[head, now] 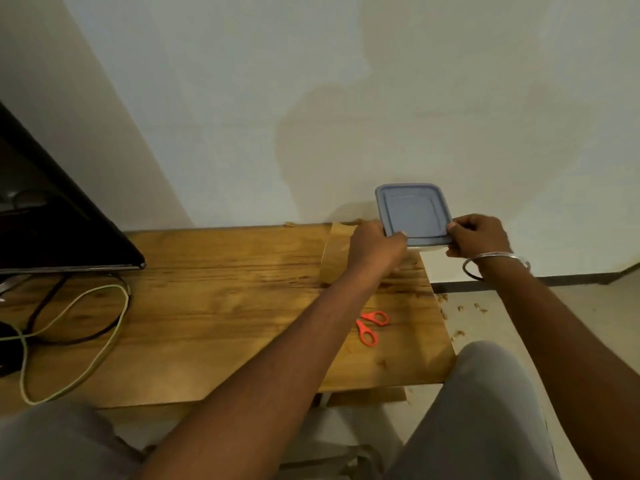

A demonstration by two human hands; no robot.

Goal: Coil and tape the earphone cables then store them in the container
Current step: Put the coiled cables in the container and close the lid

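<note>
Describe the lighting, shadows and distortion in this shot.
Head view: dim, warm light with no strong glare. Head view: a broad soft shadow lies on the wall behind the container lid. Head view: wide-angle bending slants the wall corner and bows the table edge; the scissors look slightly soft.

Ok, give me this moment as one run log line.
left hand: grips container | right hand: grips container | container: closed, far right table corner | scissors: on table, untouched

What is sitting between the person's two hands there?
A square, grey-blue-topped container, seen in the head view. The left hand and right hand grip its near corners.
</note>
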